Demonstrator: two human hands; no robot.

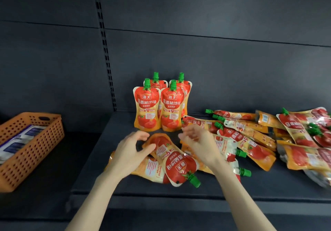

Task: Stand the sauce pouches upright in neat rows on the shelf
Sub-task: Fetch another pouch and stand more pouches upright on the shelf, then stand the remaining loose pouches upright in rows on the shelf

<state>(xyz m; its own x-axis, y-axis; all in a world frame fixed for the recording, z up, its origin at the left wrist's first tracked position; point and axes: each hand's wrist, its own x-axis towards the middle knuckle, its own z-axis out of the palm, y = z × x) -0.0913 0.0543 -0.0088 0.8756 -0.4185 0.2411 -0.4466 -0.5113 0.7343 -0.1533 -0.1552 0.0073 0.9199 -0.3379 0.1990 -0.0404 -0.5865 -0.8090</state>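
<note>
We are seeing both hands spread loose, gripping nothing: left hand [131, 150] touching a flat-lying ketchup pouch [172, 159], right hand [198, 141] hovering, blurred. Four upright pouches [146, 105] are standing behind on the dark shelf [232, 186]; a heap of pouches [295, 137] is lying rightward, an orange basket [30, 148] leftward.

Both forearms [100, 193] are bare, with no sleeves showing.

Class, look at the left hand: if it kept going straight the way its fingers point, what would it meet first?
Probably the flat pouch lying just ahead of the left hand; depth is uncertain.
</note>
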